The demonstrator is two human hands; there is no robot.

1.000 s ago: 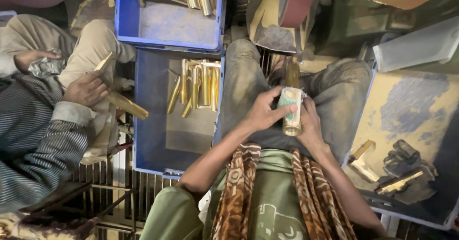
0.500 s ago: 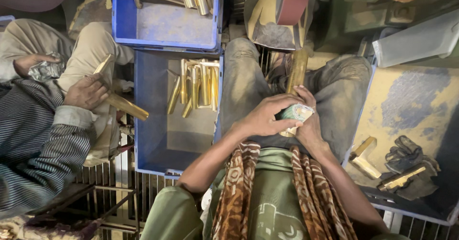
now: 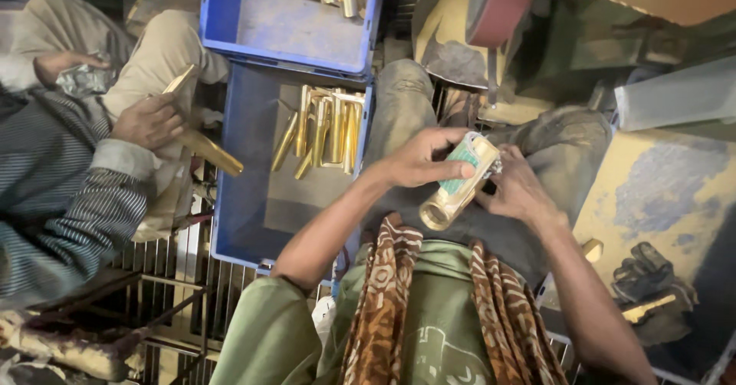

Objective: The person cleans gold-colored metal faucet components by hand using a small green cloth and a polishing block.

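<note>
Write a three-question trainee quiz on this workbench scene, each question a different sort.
1. True or false: both hands, left hand and right hand, are on the brass piece.
2. The blue tray beside the person's knee holds: A) brass pieces B) gloves C) cloth.
3. Fill in: the co-worker's hand holds a long ____ piece.

Key: 1 true; 2 A; 3 brass.
</note>
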